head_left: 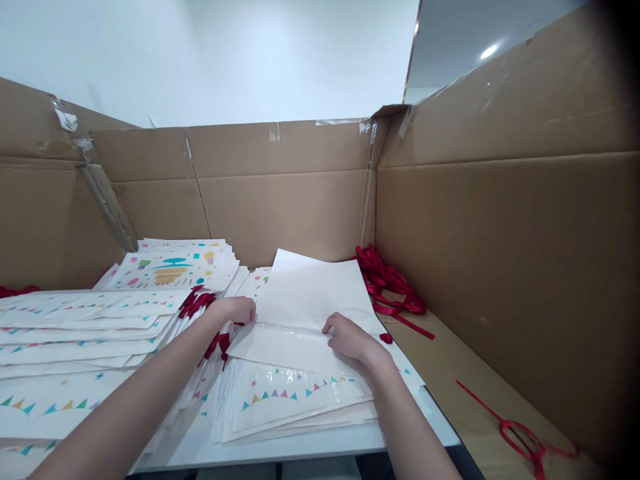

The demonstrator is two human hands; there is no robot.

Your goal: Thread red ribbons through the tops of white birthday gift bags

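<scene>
**We've got both hands on a floppy white paper sheet [310,297]**

It lies over a stack of white paper sheets printed with coloured bunting [295,407], near the edge of a white table [300,448], with a clear plastic strip [285,328] across it. Our right hand [350,338] rests half-curled on top, pinching nothing; our left hand [235,310] sits curled at the sheet's left edge, and we can't tell if it's gripping. Looks light, soft and slightly slippery, so we'd hold it by the edges. Glossy red ribbon [393,287] lies far right by a brown cardboard wall [500,267].
</scene>
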